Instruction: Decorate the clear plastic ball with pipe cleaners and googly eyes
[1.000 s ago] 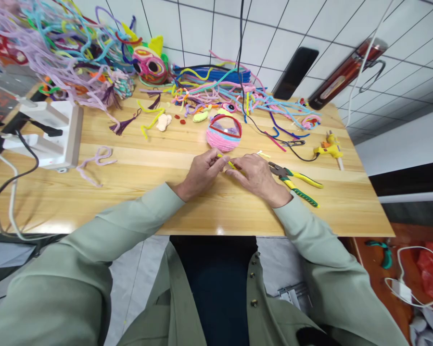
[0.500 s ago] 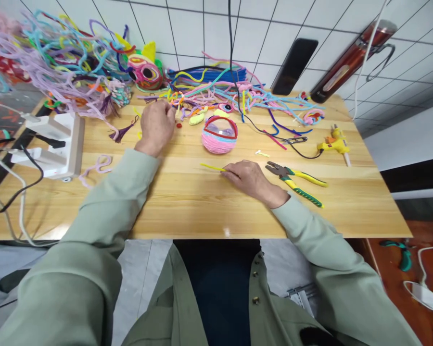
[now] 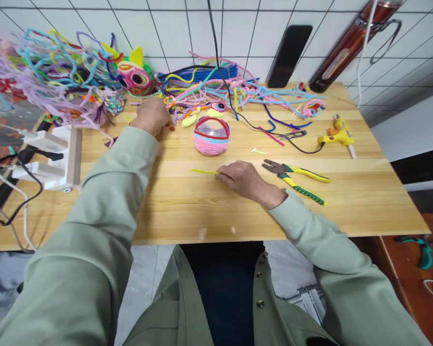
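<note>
My right hand rests low over the table, its fingers pinched on a thin yellow pipe cleaner that points left. Farther back on the left, my left hand reaches to the near edge of the pipe cleaner pile; its fingertips are hidden behind the hand. Between the hands stands a round ball wrapped in pink and light blue, with a red-edged opening showing a clear surface. Pale yellow padded pieces and a small red bit lie near my left hand.
Pliers lie right of my right hand, with a yellow glue gun beyond. A colourful fish-like figure and tangled pipe cleaners fill the back left. A power strip, phone and red flask border the table.
My left hand has reached a little farther back toward the pile. My right hand keeps the yellow pipe cleaner in nearly the same place. The camera view has shifted slightly.
</note>
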Demonstrator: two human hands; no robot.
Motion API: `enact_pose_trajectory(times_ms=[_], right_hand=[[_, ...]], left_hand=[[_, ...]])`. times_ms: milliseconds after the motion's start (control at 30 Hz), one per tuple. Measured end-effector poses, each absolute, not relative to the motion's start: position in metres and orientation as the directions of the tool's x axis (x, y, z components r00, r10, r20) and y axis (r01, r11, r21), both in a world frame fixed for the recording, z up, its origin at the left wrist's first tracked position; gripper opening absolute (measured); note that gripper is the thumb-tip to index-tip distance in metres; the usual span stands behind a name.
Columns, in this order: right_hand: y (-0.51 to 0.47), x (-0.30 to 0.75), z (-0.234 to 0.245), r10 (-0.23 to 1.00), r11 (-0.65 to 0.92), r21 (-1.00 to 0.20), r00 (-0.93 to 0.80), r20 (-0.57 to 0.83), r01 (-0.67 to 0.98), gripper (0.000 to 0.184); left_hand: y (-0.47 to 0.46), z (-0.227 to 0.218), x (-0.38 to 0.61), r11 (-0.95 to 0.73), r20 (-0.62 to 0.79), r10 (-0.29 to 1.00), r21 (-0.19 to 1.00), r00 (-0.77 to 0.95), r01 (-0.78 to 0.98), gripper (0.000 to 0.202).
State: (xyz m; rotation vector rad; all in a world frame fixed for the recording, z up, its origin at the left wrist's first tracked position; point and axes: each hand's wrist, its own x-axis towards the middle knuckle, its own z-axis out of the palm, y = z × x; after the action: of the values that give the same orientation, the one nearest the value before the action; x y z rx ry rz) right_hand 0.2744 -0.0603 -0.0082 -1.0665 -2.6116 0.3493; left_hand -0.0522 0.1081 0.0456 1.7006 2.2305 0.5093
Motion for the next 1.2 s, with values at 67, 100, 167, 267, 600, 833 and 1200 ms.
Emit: enact_pose_trajectory(times_ms=[67,100,167,267,600,833,1200], right_hand=[[-0.060,0.274,-0.008,0.713,0.693,-0.330,-0.677,0.180,0.642,0.030],[-0.060,0.274,-0.009,0.714,0.692,-0.330,-0.675,0.185,0.642,0.030],[-0.059,0.274,-0.010,0.711,0.696,-0.332,-0.674,0.199,0.636,0.030],[-0.058,0.273,-0.012,0.707,0.700,-0.346,-0.675,0.212,0.625,0.029],[-0.053,0.272,-0.008,0.731,0.672,-0.356,-0.657,0.182,0.649,0.029],[-0.052,0.275,-0.009,0.689,0.716,-0.349,-0.695,0.207,0.605,0.030],[-0.042,0.280,-0.003,0.614,0.783,-0.474,-0.379,0.693,0.402,0.059]], left_hand=[[0.106,0.066,-0.059,0.316,-0.101,0.949,0.340,-0.300,0.886,0.018],[0.104,0.076,-0.062,0.335,-0.126,0.942,0.309,-0.311,0.890,0.020],[0.102,0.092,-0.072,0.363,-0.161,0.930,0.269,-0.330,0.892,0.027],[0.101,0.108,-0.088,0.366,-0.152,0.931,0.372,-0.333,0.853,0.032],[0.078,0.134,-0.094,0.155,0.042,0.956,0.765,-0.289,0.625,0.021],[0.060,0.135,-0.076,0.114,-0.021,0.973,0.908,-0.229,0.403,0.025],[-0.038,0.093,0.009,0.153,-0.213,0.859,0.975,0.465,0.164,0.028]])
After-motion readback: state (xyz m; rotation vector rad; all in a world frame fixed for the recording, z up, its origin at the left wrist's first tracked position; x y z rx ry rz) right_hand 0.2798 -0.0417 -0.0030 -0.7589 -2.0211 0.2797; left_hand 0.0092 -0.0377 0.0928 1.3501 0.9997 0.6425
